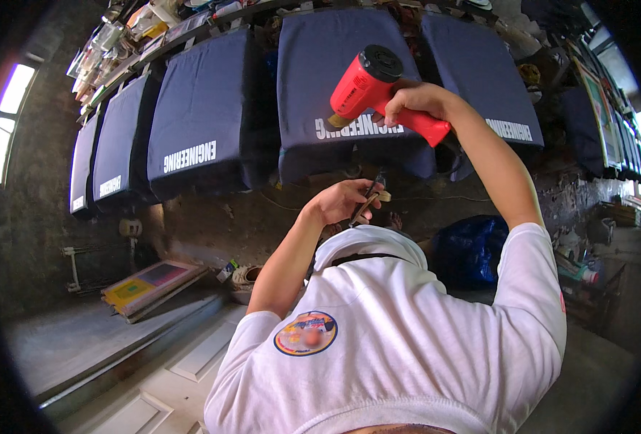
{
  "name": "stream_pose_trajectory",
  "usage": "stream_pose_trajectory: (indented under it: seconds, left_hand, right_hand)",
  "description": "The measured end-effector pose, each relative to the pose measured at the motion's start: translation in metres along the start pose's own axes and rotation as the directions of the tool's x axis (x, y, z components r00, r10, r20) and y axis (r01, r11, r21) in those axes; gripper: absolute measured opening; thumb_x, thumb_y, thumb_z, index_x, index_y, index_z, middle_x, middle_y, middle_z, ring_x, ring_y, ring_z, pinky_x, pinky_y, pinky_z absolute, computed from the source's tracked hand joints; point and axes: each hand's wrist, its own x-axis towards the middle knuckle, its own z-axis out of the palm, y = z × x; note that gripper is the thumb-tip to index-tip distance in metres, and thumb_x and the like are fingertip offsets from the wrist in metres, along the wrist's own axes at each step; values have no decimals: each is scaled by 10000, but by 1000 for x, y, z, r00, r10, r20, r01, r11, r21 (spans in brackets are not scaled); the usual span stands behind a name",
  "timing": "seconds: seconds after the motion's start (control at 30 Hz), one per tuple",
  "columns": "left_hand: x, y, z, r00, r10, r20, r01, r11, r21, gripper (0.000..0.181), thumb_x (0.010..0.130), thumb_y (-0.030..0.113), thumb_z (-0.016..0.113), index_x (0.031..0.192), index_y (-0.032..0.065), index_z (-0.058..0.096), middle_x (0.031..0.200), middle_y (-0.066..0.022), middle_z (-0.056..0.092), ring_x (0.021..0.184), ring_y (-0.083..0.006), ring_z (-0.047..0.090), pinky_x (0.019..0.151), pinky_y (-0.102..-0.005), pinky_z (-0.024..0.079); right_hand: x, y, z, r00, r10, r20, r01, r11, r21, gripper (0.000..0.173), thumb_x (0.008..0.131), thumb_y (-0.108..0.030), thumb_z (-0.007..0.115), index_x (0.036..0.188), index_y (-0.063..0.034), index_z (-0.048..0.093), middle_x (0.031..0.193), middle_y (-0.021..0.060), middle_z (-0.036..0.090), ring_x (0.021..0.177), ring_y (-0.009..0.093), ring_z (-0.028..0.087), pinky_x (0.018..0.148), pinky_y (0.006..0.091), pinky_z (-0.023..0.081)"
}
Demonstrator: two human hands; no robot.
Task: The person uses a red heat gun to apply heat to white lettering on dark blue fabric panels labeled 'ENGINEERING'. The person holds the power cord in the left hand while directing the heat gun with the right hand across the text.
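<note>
My right hand (413, 103) grips a red heat gun (361, 84) by its handle. The gun's brass-coloured nozzle (337, 121) points down and left, over the white lettering (364, 129) on a dark blue cloth garment (320, 70) stretched over a board. Whether the nozzle touches the cloth cannot be told. Below the gun, my left hand (345, 202) has its fingers curled around a small dark and tan object (372, 203), partly hidden by the fingers; its kind is unclear.
More dark blue garments on boards (201, 108) hang in a row on both sides, with white lettering. Cluttered shelving (135, 46) runs behind them. At left, framed screens (149, 287) lie on a ledge (108, 336). A blue plastic bag (471, 252) sits on the floor.
</note>
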Motion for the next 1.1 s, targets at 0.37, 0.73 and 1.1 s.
stream_pose_trajectory:
  seconds: [0.37, 0.73, 1.1]
  left_hand:
    - [7, 3, -1, 1000, -24, -11, 24, 999, -39, 492, 918, 17, 508, 1406, -17, 463, 1128, -189, 635, 815, -265, 678, 817, -368, 556]
    - [83, -6, 34, 997, -75, 36, 77, 996, -43, 491, 916, 18, 519, 1402, -18, 464, 1139, -200, 633, 806, -267, 688, 806, -385, 565]
    - [167, -22, 74, 992, -107, 66, 109, 994, -24, 528, 905, 42, 535, 1421, -13, 439, 1128, -178, 637, 811, -259, 696, 794, -370, 563]
  right_hand:
    - [-4, 6, -8, 999, -9, -39, 11, 998, 66, 288, 677, -100, 741, 951, -37, 678, 855, 48, 692, 714, 132, 649, 669, 284, 531]
    - [-75, 42, -60, 994, 67, -90, -55, 990, 127, 355, 692, -68, 733, 1035, -15, 660, 945, 83, 706, 800, 137, 662, 749, 298, 547]
    - [-132, 89, -121, 990, 100, -96, -83, 983, 166, 385, 711, -39, 729, 1086, -1, 648, 966, 84, 702, 807, 133, 661, 758, 284, 544]
